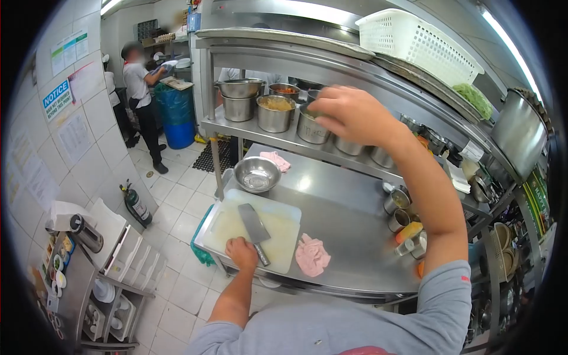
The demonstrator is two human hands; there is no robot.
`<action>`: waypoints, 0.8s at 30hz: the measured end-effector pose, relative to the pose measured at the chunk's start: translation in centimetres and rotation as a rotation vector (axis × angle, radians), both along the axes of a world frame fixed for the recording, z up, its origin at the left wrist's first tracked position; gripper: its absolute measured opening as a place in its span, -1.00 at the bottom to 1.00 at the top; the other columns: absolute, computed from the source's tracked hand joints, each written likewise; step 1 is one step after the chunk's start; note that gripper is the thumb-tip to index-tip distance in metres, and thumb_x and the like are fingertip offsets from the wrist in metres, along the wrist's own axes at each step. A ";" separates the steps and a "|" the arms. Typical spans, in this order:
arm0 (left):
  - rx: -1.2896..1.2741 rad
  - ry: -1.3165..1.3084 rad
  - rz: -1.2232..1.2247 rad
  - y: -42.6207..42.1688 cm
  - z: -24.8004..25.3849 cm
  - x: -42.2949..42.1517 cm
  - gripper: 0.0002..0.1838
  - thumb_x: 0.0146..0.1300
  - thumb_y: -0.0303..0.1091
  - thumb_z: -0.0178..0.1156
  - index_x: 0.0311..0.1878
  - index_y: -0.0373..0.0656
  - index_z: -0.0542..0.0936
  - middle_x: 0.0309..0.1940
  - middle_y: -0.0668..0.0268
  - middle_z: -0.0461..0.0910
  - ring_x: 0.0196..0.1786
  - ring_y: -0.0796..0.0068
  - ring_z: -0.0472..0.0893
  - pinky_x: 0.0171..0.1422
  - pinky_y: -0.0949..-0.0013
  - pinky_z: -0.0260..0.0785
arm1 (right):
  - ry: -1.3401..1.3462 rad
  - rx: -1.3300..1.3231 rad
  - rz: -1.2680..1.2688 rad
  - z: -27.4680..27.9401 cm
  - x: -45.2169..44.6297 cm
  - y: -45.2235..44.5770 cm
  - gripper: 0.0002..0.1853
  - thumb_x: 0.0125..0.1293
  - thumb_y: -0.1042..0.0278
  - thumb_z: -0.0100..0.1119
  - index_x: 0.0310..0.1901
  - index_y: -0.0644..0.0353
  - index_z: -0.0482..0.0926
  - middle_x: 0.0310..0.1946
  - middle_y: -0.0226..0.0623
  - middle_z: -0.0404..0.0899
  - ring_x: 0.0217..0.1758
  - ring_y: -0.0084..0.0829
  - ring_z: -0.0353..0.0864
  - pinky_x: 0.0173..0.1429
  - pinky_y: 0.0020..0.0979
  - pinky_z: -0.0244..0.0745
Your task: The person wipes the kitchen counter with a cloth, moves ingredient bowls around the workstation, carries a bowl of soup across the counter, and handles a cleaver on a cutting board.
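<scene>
My right hand (pixel 350 115) is raised over a steel pot (pixel 312 127) on the shelf. Its fingers are bent down and close together at the rim; whatever is in them, if anything, is hidden. On the white cutting board (pixel 284 236) rests my left hand (pixel 242 254), fingers curled in. A cleaver (pixel 254 223) lies flat there, its dark handle just right of that hand and not gripped by it. Behind the board sits a steel bowl (pixel 257 174). A crumpled pink cloth (pixel 312 255) is to the board's right.
More pots (pixel 275 113) line the shelf, one with yellowish food. Small metal containers (pixel 397 201) and a bottle (pixel 408 232) stand at the counter's right. Overhead is a white basket (pixel 417 47). A person (pixel 140 89) stands beside a blue bin (pixel 177 121) across the floor.
</scene>
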State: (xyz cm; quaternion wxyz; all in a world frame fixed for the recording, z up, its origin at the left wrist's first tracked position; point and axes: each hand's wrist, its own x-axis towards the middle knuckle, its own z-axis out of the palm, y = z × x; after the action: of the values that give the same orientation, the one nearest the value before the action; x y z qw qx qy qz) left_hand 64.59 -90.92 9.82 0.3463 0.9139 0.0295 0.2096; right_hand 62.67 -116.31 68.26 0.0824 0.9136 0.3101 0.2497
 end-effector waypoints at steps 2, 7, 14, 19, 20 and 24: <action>-0.015 -0.007 -0.001 -0.3 0.9 -0.1 -0.90 0.33 -0.40 0.32 -0.17 -0.19 0.71 0.02 0.08 0.67 0.42 -0.14 0.48 0.58 -0.19 0.20 | 0.068 -0.113 0.062 -1.2 1.7 -0.3 -0.74 0.49 0.27 0.36 0.10 0.17 0.77 0.04 -0.15 0.74 0.19 -0.02 0.73 0.25 0.00 0.65; -0.003 -0.096 0.010 -0.8 0.5 -0.2 -0.91 0.32 -0.41 0.31 -0.20 -0.21 0.70 0.01 0.06 0.68 0.37 -0.16 0.50 0.54 -0.18 0.24 | 0.219 -0.335 0.195 -9.4 6.7 -0.7 -0.75 0.42 0.21 0.37 0.02 0.10 0.78 0.06 -0.20 0.72 0.19 -0.07 0.74 0.24 0.02 0.63; -0.048 -0.146 0.092 -0.9 0.7 -0.4 -0.93 0.25 -0.41 0.31 -0.26 -0.19 0.68 -0.09 0.06 0.70 0.27 -0.14 0.56 0.42 -0.13 0.32 | 0.249 -0.420 0.474 -15.9 13.5 -0.2 -0.84 0.39 0.24 0.33 -0.19 0.11 0.78 -0.20 -0.24 0.78 0.01 -0.15 0.78 0.20 -0.10 0.54; -0.028 -0.111 0.133 -1.2 0.7 0.0 -0.93 0.26 -0.41 0.32 -0.25 -0.18 0.70 -0.08 0.08 0.70 0.25 -0.10 0.57 0.40 -0.10 0.34 | 0.171 -0.458 0.581 -16.2 16.3 0.4 -0.84 0.36 0.26 0.35 -0.35 0.09 0.71 -0.30 -0.32 0.74 -0.17 -0.19 0.76 0.08 -0.12 0.56; -0.022 -0.103 0.140 -1.4 0.5 0.0 -0.93 0.26 -0.41 0.32 -0.25 -0.18 0.70 -0.08 0.08 0.70 0.25 -0.10 0.57 0.40 -0.10 0.34 | 0.175 -0.452 0.590 -16.5 16.6 0.5 -0.84 0.36 0.26 0.35 -0.35 0.09 0.71 -0.30 -0.32 0.74 -0.17 -0.19 0.76 0.08 -0.12 0.56; -0.040 -0.086 0.143 -1.1 0.9 0.0 -0.95 0.28 -0.42 0.32 -0.24 -0.17 0.69 -0.09 0.08 0.69 0.25 -0.11 0.57 0.39 -0.11 0.35 | 0.092 -0.214 0.694 -17.1 17.6 1.3 -0.80 0.41 0.25 0.36 -0.39 0.08 0.67 -0.37 -0.33 0.66 -0.19 -0.18 0.74 -0.09 -0.10 0.62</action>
State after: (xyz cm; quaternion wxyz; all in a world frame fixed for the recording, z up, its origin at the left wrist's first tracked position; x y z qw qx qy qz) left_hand 64.62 -92.02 10.72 0.3495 0.8926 0.0840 0.2723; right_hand 80.25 -115.00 51.15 0.0738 0.7505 0.6294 0.1874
